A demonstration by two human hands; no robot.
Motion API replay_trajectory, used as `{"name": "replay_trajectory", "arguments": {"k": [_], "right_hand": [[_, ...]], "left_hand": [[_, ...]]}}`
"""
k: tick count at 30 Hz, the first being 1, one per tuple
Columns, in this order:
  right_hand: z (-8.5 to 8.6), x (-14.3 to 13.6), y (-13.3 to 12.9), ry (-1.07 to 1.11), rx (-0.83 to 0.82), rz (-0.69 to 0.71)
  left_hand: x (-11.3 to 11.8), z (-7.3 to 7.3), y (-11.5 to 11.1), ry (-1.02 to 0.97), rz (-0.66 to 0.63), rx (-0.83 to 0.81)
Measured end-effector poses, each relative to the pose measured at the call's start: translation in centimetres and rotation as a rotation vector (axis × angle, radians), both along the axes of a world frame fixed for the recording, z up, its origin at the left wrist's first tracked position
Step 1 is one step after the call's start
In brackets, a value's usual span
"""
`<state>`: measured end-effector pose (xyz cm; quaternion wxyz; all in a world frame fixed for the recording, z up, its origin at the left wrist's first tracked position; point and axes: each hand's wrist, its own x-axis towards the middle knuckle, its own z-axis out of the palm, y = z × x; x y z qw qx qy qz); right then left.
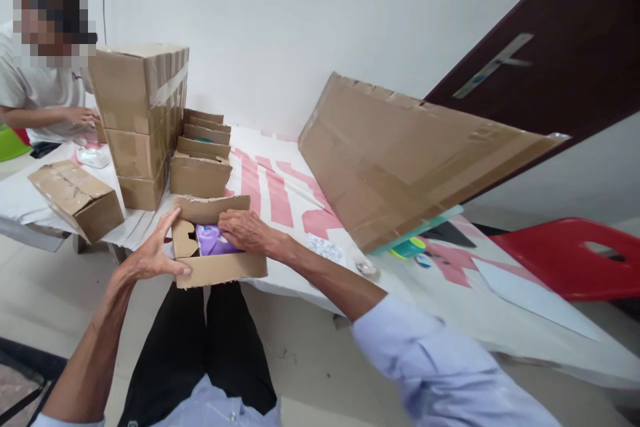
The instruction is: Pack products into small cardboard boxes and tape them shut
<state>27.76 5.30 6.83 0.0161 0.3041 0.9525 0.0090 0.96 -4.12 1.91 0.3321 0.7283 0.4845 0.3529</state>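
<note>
Main worry from my end: the open box [223,271] is right at the near edge of the table [295,278], front wall seemingly out past it above the trousers [187,353]. I can't tell how much of the base is supported, so a hard push down by the right hand [247,232] could prob. tip it lapward, esp. if the left hand [155,255] slackens. 2nd risk: the purple packet [210,240] looks soft, so it may crease or snag on the notched end flap [184,239] if it's pressed askew. 3rd: the rear flap [213,207] has a ragged edge and could bend or tear if knuckles catch it. The row of open boxes [200,175] is just behind, so a shove back might bump those too.

Fingers now — left: thumb & fingers spread wide, thumb on the front wall, fingertips at the rear corner, holding the box across its left end. Right: fingers bunched and curled down inside the box, over the packet's right part; tips hidden, so pinch vs. press I can't make out. Packet's inside the box, approx. mid-width, between the walls.
</note>
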Motion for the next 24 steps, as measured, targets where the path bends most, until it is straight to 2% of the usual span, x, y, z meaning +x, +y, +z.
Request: {"name": "replay_trajectory", "arguments": {"k": [6, 10, 12, 14, 16, 19, 21, 24], "right_hand": [[3.1, 3.1, 0.9, 0.639, -0.145, 0.01], [5.1, 3.7, 1.5, 0.821, -0.293, -0.06], [5.7, 3.6, 1.5, 0.857, -0.386, -0.075], [6.1, 3.4, 1.5, 0.891, -0.496, -0.07], [6.1, 3.2, 1.6, 0.916, -0.608, -0.066], [5.9, 3.0, 1.7, 0.981, -0.711, -0.103], [6.0, 3.1, 1.7, 1.081, -0.756, -0.128], [6.1, 3.0, 1.8, 1.222, -0.803, -0.054]], "left_hand": [[0.1, -0.2, 1.6, -0.034, -0.034, 0.011], [0.7, 0.6, 2.5, 0.013, -0.007, 0.045], [1.3, 1.8, 2.6, 0.039, 0.04, 0.145], [2.1, 3.7, 2.4, 0.071, 0.05, 0.281], [3.0, 5.8, 2.2, 0.105, -0.018, 0.371], [4.1, 8.3, 2.2, 0.064, -0.087, 0.373], [4.5, 9.2, 2.7, -0.061, 0.011, 0.328], [4.7, 10.0, 4.1, -0.329, 0.208, 0.276]]}}
